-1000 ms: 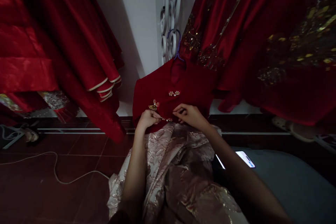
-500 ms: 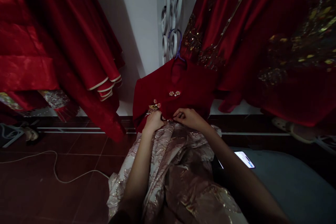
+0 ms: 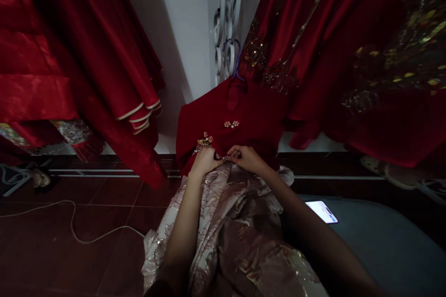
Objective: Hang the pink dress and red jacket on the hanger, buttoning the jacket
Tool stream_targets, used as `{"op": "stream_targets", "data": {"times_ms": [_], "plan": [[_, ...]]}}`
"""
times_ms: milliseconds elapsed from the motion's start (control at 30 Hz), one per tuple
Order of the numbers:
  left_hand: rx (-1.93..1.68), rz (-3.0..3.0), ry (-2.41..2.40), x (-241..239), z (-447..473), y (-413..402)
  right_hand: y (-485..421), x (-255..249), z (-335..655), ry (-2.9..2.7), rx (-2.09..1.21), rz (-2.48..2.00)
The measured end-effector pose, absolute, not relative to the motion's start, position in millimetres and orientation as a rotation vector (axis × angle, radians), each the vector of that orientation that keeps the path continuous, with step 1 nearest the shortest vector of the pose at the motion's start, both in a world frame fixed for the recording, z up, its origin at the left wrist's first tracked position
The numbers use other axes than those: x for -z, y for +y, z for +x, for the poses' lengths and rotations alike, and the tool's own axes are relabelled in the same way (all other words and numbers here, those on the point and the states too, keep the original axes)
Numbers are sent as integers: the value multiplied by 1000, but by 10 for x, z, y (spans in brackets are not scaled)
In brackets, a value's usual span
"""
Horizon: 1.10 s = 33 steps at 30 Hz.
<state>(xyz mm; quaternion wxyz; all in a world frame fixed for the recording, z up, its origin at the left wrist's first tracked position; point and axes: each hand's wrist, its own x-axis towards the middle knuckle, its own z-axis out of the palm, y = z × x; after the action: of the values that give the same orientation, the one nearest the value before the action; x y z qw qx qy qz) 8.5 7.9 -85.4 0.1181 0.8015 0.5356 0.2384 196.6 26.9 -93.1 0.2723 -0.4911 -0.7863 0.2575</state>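
A red jacket (image 3: pixel 254 120) hangs on a blue hanger (image 3: pixel 234 55) in front of me, with a pearl clasp (image 3: pixel 231 124) on its chest and a gold brooch (image 3: pixel 204 141) lower left. My left hand (image 3: pixel 205 160) and my right hand (image 3: pixel 248 158) meet at the jacket's front, both pinched on a small pearl fastening (image 3: pixel 223 158) between them. A pale pink brocade skirt (image 3: pixel 230 232) falls below the jacket, under my forearms.
Red gowns hang at left (image 3: pixel 87 55) and at right, the right ones with gold embroidery (image 3: pixel 400 55). A lit phone (image 3: pixel 322 211) lies on a grey seat (image 3: pixel 386 246). A white cable (image 3: pixel 73 227) runs across the dark tiled floor. A white ornate rail (image 3: pixel 226 18) stands behind.
My hands have drawn together at the jacket's front. A second ago they were apart with the pearl fastening stretched between them; now the fingers nearly touch.
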Motion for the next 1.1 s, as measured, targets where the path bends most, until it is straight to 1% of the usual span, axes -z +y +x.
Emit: {"op": "stream_targets", "data": {"times_ms": [367, 667, 833, 900, 967, 1100], "plan": [[-945, 2038, 1394, 934, 69, 163, 238, 889, 1945, -2104, -699, -1267], [-970, 1781, 1406, 970, 96, 189, 236, 898, 1939, -2077, -737, -1246], [-1017, 1685, 1277, 1016, 129, 198, 237, 879, 1942, -2069, -744, -1248], [-1001, 1614, 1172, 996, 130, 194, 238, 826, 1990, -2078, -796, -1234], [-1021, 1461, 1083, 949, 111, 191, 236, 740, 2076, -2114, -922, -1188], [-1257, 963, 869, 856, 18, 222, 222, 546, 2279, -2169, -1173, -1112]]}}
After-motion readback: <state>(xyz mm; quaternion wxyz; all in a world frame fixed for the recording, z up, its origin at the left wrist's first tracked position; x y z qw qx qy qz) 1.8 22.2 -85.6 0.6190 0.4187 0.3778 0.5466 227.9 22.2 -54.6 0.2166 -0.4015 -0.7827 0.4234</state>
